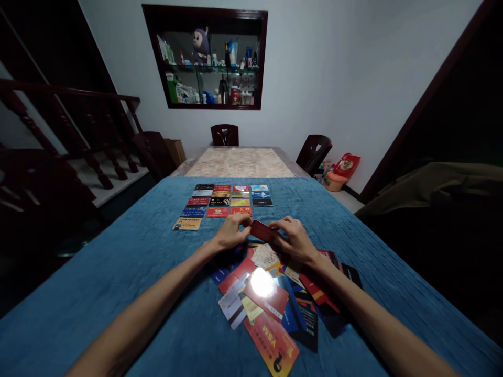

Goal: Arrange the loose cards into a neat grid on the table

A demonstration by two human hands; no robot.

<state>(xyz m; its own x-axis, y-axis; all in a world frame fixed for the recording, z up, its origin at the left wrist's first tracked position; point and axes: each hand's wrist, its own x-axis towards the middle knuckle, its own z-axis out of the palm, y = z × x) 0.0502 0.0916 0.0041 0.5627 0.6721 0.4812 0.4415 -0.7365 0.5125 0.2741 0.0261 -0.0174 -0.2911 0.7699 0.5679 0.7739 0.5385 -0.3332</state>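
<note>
Between my two hands is a dark red card (261, 231), tilted above the far side of a loose card pile. The fingers of my left hand (232, 232) pinch its left end. My right hand (294, 239) grips its right end and covers part of it. Below lies the pile of mixed cards (266, 301), overlapping at all angles, with a glare spot on a red one. An orange-red card marked YSM (272, 343) sticks out at the near side. Beyond my hands, several cards lie in neat columns, among them a yellow card (187, 224) and a black card (219, 202).
A blue cloth (129, 272) covers the near part of the table, and a patterned cover (238, 161) the far part. Dark chairs (225, 135) stand around it. A wall niche (212, 63) holds bottles and a plush toy. Right on the floor is an orange bucket (335, 181).
</note>
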